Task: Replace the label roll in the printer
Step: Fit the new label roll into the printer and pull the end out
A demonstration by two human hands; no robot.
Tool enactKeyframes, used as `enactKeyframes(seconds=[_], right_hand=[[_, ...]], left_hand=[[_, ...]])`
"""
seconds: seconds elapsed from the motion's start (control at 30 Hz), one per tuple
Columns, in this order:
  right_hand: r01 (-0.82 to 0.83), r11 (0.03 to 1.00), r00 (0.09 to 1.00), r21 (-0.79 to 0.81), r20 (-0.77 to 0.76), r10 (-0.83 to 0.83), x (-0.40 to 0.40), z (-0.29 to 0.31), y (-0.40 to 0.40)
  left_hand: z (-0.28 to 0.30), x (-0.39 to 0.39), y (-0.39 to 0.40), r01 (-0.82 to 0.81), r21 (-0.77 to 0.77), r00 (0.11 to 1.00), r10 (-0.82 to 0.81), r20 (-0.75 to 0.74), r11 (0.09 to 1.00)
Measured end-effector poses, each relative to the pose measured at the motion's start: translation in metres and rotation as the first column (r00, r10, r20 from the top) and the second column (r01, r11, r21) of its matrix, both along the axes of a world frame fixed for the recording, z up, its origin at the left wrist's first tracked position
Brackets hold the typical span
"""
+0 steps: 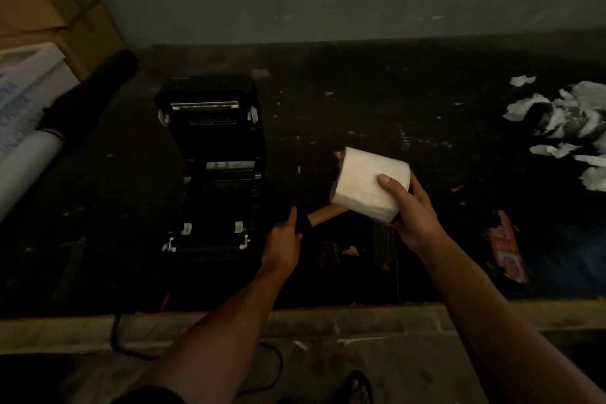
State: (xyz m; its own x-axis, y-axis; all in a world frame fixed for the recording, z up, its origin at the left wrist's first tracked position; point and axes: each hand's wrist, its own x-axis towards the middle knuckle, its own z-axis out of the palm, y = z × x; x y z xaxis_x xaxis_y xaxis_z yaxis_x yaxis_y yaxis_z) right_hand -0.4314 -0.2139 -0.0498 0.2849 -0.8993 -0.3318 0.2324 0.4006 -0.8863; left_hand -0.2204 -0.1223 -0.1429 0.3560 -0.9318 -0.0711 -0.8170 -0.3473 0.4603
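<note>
While the printer point(213, 170) gapes, right grip point(406, 203) holds label roll point(369, 182), left grip point(283, 239) its spindle point(323, 215).

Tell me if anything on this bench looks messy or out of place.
Yes: crumpled white paper scraps lie strewn along the dark bench's right side, and a red wrapper lies near its front edge. The printer itself just stands open.

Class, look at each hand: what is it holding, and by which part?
The right hand holds the white label roll around its outer curved side. The left hand grips the dark end of a cardboard tube.
</note>
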Motion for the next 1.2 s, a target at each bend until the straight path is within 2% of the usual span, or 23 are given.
enactKeyframes(seconds=[0.1, 0.17, 0.27, 0.33, 0.43, 0.53, 0.57, 0.63, 0.73, 1.1, 1.2], right_hand=[[-0.007, 1.000, 1.000, -0.004, -0.026, 0.007, 0.000, -0.001, 0.003], [-0.010, 1.000, 1.000, -0.012, -0.028, 0.009, 0.000, 0.001, 0.005], [-0.010, 1.000, 0.999, -0.016, -0.033, 0.010, 0.001, 0.004, 0.006], [-0.009, 1.000, 0.999, -0.011, -0.037, 0.009, 0.001, 0.006, 0.005], [-0.012, 1.000, 1.000, -0.019, -0.025, 0.012, 0.002, 0.011, 0.003], [-0.003, 1.000, 0.999, -0.029, -0.034, 0.002, 0.003, 0.018, 0.001], [-0.003, 0.999, 0.999, -0.033, -0.034, 0.001, 0.004, 0.021, 0.001], [-0.010, 0.999, 1.000, -0.049, -0.027, 0.008, 0.006, 0.025, 0.000], [-0.024, 0.998, 0.999, -0.059, -0.023, 0.022, 0.008, 0.031, 0.000], [-0.047, 0.994, 0.999, -0.102, -0.026, 0.044, 0.006, 0.033, -0.001], [-0.059, 0.990, 0.997, -0.128, -0.052, 0.052, 0.005, 0.034, 0.001]], left_hand=[[0.006, -0.002, -0.008, 0.085, 0.056, 0.984, -0.093, 0.153, 0.995], [0.014, 0.000, -0.014, 0.099, 0.096, 0.984, -0.112, 0.140, 0.990], [0.025, 0.006, -0.020, -0.002, 0.082, 0.998, 0.007, -0.060, 0.997], [0.034, 0.012, -0.023, -0.099, -0.008, 0.957, 0.093, -0.276, 0.995], [0.051, 0.022, -0.032, -0.221, -0.101, 0.802, 0.122, -0.585, 0.970], [0.073, 0.026, -0.040, -0.296, -0.136, 0.500, 0.032, -0.866, 0.945], [0.080, 0.027, -0.042, -0.308, -0.150, 0.415, -0.009, -0.910, 0.940], [0.094, 0.028, -0.044, -0.301, -0.182, 0.301, -0.088, -0.950, 0.936], [0.108, 0.026, -0.045, -0.259, -0.208, 0.202, -0.158, -0.967, 0.943], [0.121, 0.019, -0.049, -0.101, -0.276, 0.221, -0.249, -0.943, 0.956], [0.126, 0.021, -0.051, -0.035, -0.274, 0.288, -0.252, -0.924, 0.961]])
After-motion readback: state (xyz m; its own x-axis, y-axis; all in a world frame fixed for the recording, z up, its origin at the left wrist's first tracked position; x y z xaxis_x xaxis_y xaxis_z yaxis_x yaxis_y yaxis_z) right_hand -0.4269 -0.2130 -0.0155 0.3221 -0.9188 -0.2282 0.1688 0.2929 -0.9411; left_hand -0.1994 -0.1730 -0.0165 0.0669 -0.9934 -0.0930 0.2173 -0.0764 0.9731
